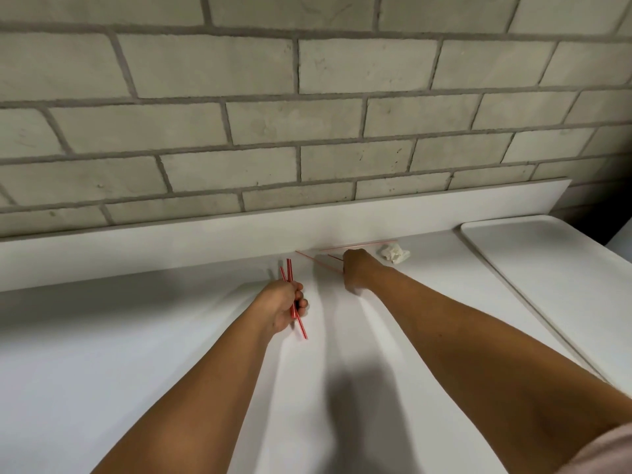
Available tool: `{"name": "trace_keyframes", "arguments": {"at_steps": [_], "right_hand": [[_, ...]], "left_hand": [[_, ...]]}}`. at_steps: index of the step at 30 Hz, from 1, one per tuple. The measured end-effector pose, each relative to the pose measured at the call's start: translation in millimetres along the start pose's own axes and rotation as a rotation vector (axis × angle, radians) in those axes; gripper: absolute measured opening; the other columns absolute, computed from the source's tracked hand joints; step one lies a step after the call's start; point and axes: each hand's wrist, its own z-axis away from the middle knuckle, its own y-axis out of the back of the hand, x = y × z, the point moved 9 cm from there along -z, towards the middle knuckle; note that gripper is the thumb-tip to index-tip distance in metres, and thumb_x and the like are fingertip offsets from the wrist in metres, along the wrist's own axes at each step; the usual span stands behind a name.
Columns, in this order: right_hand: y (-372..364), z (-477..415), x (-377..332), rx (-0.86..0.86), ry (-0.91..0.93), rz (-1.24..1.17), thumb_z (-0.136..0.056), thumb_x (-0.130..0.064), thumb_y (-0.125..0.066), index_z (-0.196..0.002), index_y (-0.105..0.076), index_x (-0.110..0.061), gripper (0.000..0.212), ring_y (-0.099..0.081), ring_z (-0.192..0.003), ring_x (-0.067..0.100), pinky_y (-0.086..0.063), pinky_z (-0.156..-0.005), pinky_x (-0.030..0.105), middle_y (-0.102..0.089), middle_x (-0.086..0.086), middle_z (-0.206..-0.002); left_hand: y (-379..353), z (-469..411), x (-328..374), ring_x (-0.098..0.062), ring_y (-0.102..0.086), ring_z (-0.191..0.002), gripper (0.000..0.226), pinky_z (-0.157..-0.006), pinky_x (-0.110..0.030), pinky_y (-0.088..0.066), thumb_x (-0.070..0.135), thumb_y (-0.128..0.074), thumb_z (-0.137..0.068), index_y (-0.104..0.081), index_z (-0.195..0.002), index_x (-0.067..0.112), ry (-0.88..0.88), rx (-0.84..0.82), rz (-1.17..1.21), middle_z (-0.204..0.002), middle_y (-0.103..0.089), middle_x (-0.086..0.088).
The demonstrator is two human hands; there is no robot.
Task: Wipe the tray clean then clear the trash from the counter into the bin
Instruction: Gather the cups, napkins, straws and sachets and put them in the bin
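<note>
My left hand (282, 304) is shut on two red-and-white striped straws (289, 270), which stick out above and below the fist over the white counter (136, 336). My right hand (357, 270) reaches to the back of the counter with its fingers closed on a thin red straw (334, 257). Another straw (318, 263) lies on the counter just left of that hand, and one more straw (359, 245) lies against the backsplash. A crumpled white napkin (393, 253) sits right of my right hand. The white tray (547, 268) lies at the right.
A low white backsplash (205, 234) runs along the counter's far edge below a grey brick wall (307, 97). The counter's right end drops off beyond the tray. No bin is in view.
</note>
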Motion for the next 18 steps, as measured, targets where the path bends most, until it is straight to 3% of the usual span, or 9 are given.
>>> {"name": "trace_keyframes", "arguments": {"at_steps": [1,2,4,7,10,13,16,18], "right_hand": [[1,0,1,-0.027,0.005,-0.002,-0.074,0.003,-0.064,-0.076,-0.057,-0.001,0.008,-0.061,-0.074,0.025,-0.045,-0.054,0.024,-0.060,0.013,-0.083],[0,-1,2,-0.039,0.011,-0.001,-0.074,0.002,-0.061,-0.068,-0.053,-0.003,0.012,-0.055,-0.062,0.022,-0.040,-0.047,0.022,-0.055,0.010,-0.072],[0,1,1,-0.050,0.034,0.034,-0.075,0.002,-0.058,-0.076,-0.053,-0.002,0.005,-0.050,-0.057,0.019,-0.035,-0.045,0.019,-0.048,0.006,-0.066],[-3,2,0,-0.056,0.063,0.116,-0.079,0.000,-0.058,-0.100,-0.062,0.000,0.021,-0.060,-0.082,0.028,-0.040,-0.054,0.023,-0.055,0.010,-0.082],[-2,-1,0,0.001,0.097,0.153,-0.082,0.001,-0.061,-0.121,-0.048,0.004,0.042,-0.058,-0.108,0.033,-0.041,-0.069,0.030,-0.059,0.018,-0.112],[4,-6,2,0.057,0.123,0.202,-0.081,0.000,-0.063,-0.128,-0.040,0.001,0.053,-0.051,-0.116,0.032,-0.044,-0.078,0.035,-0.055,0.018,-0.121],[16,-17,8,0.161,0.101,0.233,-0.084,-0.002,-0.059,-0.130,-0.043,-0.003,0.048,-0.043,-0.123,0.029,-0.043,-0.096,0.039,-0.049,0.013,-0.126],[24,-24,12,0.230,0.094,0.192,-0.088,0.000,-0.052,-0.132,-0.039,-0.005,0.046,-0.040,-0.124,0.029,-0.042,-0.097,0.040,-0.047,0.013,-0.128]], "left_hand": [[0,0,0,-0.013,-0.035,-0.051,0.030,-0.043,-0.020,-0.033,0.004,-0.023,-0.099,-0.040,-0.075,0.009,0.000,-0.002,-0.003,-0.058,-0.033,-0.001],[-1,0,0,-0.013,-0.035,-0.051,0.030,-0.045,-0.021,-0.032,0.004,-0.023,-0.099,-0.040,-0.075,0.009,-0.001,-0.005,-0.005,-0.058,-0.033,-0.002],[-1,-1,1,-0.014,-0.035,-0.051,0.030,-0.048,-0.022,-0.032,0.004,-0.023,-0.099,-0.040,-0.075,0.009,-0.006,-0.011,-0.002,-0.058,-0.033,-0.002],[-1,0,2,-0.013,-0.036,-0.052,0.030,-0.050,-0.023,-0.032,0.004,-0.024,-0.099,-0.041,-0.076,0.009,-0.006,-0.014,0.003,-0.058,-0.033,-0.002],[-1,0,1,-0.013,-0.036,-0.052,0.029,-0.050,-0.022,-0.032,0.005,-0.024,-0.100,-0.041,-0.076,0.009,-0.011,-0.017,0.007,-0.059,-0.033,-0.002],[-1,-1,1,-0.014,-0.036,-0.052,0.029,-0.050,-0.023,-0.032,0.005,-0.024,-0.100,-0.041,-0.077,0.009,-0.012,-0.014,0.007,-0.058,-0.033,-0.002],[-1,-1,1,-0.014,-0.036,-0.052,0.030,-0.049,-0.023,-0.032,0.006,-0.024,-0.100,-0.041,-0.076,0.009,-0.009,-0.020,0.006,-0.058,-0.033,-0.002],[-1,-1,1,-0.014,-0.036,-0.051,0.030,-0.049,-0.022,-0.032,0.006,-0.024,-0.101,-0.041,-0.076,0.009,0.001,-0.023,0.010,-0.058,-0.033,-0.001]]}}
